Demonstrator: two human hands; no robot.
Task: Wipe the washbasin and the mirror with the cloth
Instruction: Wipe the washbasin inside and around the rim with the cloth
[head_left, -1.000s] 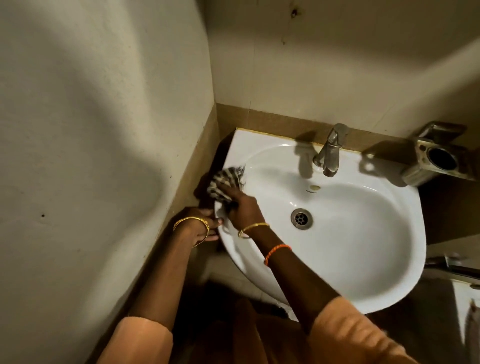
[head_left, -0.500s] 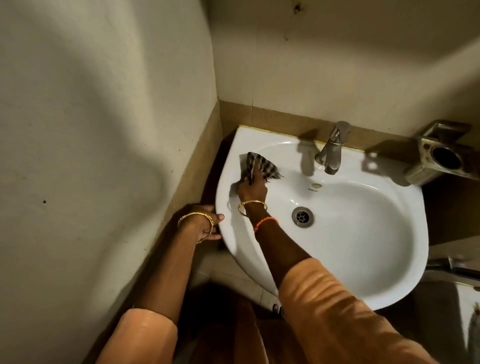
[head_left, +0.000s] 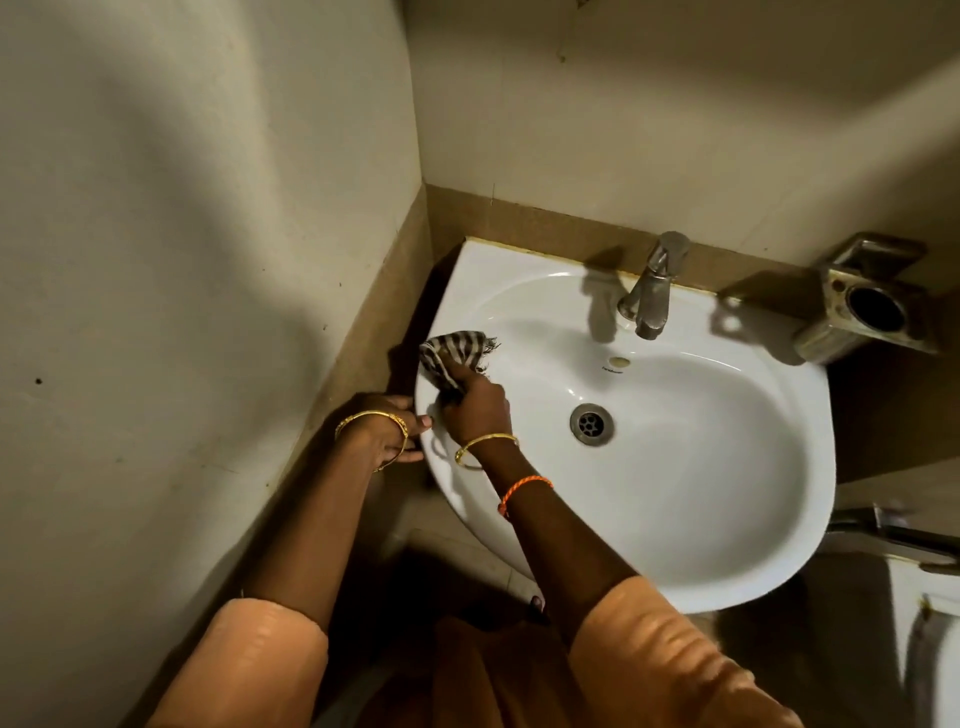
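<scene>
The striped cloth (head_left: 457, 356), left of the frame's middle, is bunched on the left rim of the white washbasin (head_left: 727, 519), its frayed end just reaching over the bowl. It looks light, soft and limp, so it should crumple to any shape and slide easily on glazed ceramic; gathering it into a wad under the palm looks the best hold. The right hand (head_left: 475, 410) is closed around its near end, fingers curled tight, pressing it to the rim. The left hand (head_left: 384, 428) is partly curled over the basin's outer edge with nothing else in it, steadying. Half a second ago the cloth was higher, toward the back left corner; it has since been drawn down along the rim. The tap (head_left: 652, 291) and drain (head_left: 591, 424) stand well apart; no mirror shows.
</scene>
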